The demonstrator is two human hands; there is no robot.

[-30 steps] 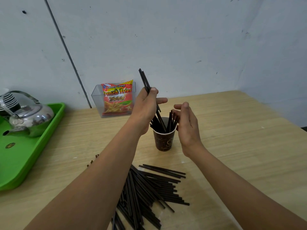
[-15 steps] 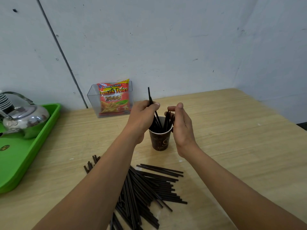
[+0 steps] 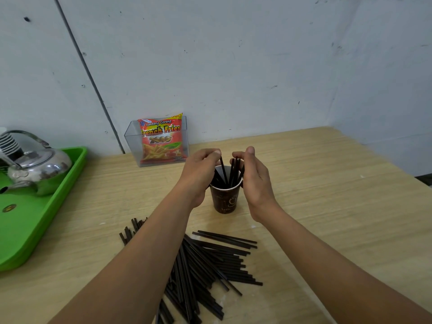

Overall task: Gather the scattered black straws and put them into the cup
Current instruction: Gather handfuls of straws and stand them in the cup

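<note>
A dark brown paper cup point(image 3: 225, 199) stands on the wooden table with several black straws point(image 3: 231, 172) upright inside it. My left hand point(image 3: 198, 175) is at the cup's left rim and pinches the top of one straw point(image 3: 222, 165) that leans into the cup. At the cup's right side, my right hand point(image 3: 255, 181) has its thumb up and its fingers curled round the tops of the straws in the cup. A large loose pile of black straws point(image 3: 211, 261) lies on the table in front of the cup, partly hidden under my left forearm.
A green tray point(image 3: 44, 226) holding a shiny metal kettle point(image 3: 38, 168) sits at the left edge. A clear plastic box with a French Fries snack bag point(image 3: 160, 141) stands against the back wall. Bare wooden table point(image 3: 327, 206) stretches to the right of the cup.
My left hand came down and the straws it held high sank into the cup. My right hand closed in from the side onto the straw tops.
</note>
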